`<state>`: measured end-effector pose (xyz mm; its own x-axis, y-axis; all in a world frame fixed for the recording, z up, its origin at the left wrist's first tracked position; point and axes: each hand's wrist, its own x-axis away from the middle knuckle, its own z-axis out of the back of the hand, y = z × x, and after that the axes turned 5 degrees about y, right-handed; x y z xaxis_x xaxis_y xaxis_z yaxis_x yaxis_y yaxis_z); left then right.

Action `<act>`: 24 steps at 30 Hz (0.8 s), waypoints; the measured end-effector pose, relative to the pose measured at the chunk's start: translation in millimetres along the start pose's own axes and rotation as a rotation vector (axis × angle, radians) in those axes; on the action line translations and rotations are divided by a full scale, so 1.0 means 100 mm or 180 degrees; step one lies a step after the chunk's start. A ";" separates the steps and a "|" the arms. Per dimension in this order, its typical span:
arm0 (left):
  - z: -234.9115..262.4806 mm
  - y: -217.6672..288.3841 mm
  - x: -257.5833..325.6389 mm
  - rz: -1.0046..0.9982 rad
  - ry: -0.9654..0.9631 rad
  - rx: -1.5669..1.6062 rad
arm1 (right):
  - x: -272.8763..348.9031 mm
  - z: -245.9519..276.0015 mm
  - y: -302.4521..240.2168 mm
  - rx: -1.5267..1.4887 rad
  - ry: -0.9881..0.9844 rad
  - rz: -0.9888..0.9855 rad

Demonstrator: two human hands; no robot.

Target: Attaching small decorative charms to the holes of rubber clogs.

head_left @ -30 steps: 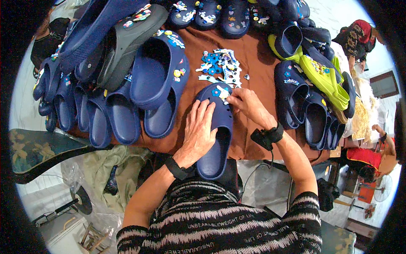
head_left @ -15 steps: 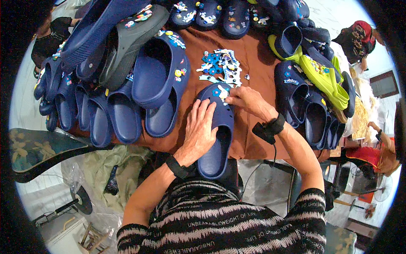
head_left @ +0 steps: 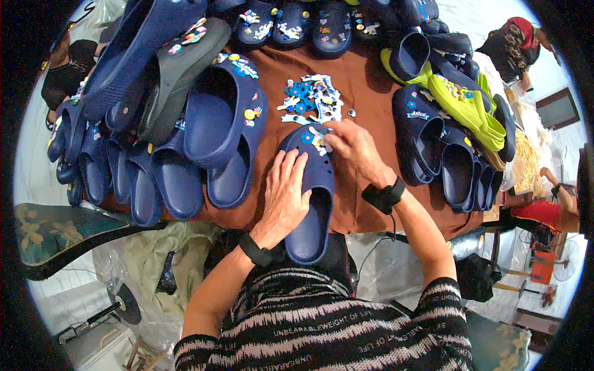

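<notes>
A navy clog (head_left: 318, 168) lies toe-away at the near edge of the brown cloth. My left hand (head_left: 286, 199) holds its left side, fingers stretched over the upper and thumb by the foot opening. Thumb and fingers of my right hand (head_left: 354, 147) are closed at a white charm (head_left: 317, 142) on the toe; the fingertips partly hide it. Beside that charm sits a blue flower charm (head_left: 306, 138). Just beyond the toe is a pile of loose blue and white charms (head_left: 312, 99), and a small separate piece (head_left: 352, 113) lies to its right.
Stacked navy clogs (head_left: 213, 123) and a dark grey clog (head_left: 185, 74) crowd the left side. Lime green clogs (head_left: 461, 102) and more navy ones stand at right. Decorated clogs (head_left: 333, 34) line the far edge. People (head_left: 510, 49) are beyond the table.
My right hand has lifted slightly and shifted toward the toe, still at the white charm. My left hand stays on the clog. The whole view has shifted slightly.
</notes>
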<state>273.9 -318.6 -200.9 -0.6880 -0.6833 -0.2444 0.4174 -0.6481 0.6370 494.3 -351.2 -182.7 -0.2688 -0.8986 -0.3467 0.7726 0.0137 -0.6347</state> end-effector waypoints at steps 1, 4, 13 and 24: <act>-0.01 0.00 0.01 0.0002 0.0003 -0.0005 | 0.01 -0.04 0.00 0.0032 -0.0197 0.0102; -0.02 -0.02 -0.01 -0.0055 -0.0025 -0.0036 | 0.10 -0.14 0.05 0.0049 -0.0285 -0.0057; -0.02 0.01 0.01 -0.0032 0.0027 -0.0026 | -0.39 -0.06 0.64 -0.0059 0.0367 -0.0921; 0.00 -0.01 0.02 -0.0019 0.0018 -0.0022 | -0.65 -0.30 0.54 0.1396 -0.0492 -0.0408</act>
<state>272.3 -319.3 -202.2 -0.6871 -0.6813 -0.2523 0.4174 -0.6544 0.6305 536.0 -278.4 -214.8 -0.3148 -0.9361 -0.1569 0.9175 -0.2577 -0.3030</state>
